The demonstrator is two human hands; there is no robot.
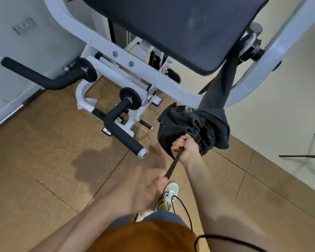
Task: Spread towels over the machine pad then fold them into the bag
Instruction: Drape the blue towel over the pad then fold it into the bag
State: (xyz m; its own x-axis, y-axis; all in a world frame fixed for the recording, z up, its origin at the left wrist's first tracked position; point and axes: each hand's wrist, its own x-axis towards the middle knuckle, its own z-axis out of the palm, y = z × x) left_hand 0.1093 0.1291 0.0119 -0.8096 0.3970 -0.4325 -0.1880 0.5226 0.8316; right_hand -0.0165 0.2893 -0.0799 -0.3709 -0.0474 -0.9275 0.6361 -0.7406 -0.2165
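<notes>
Drawstring bag (189,124): black, hanging just below machine pad (171,30).
Right hand (185,148): fingers curled round strap (173,167) at bag mouth.
Left hand (149,186): blurred; fingers gripping strap end.

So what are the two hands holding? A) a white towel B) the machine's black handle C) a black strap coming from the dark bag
C: the left hand and the right hand both grip the black strap, which runs taut up to the dark bag.
</notes>
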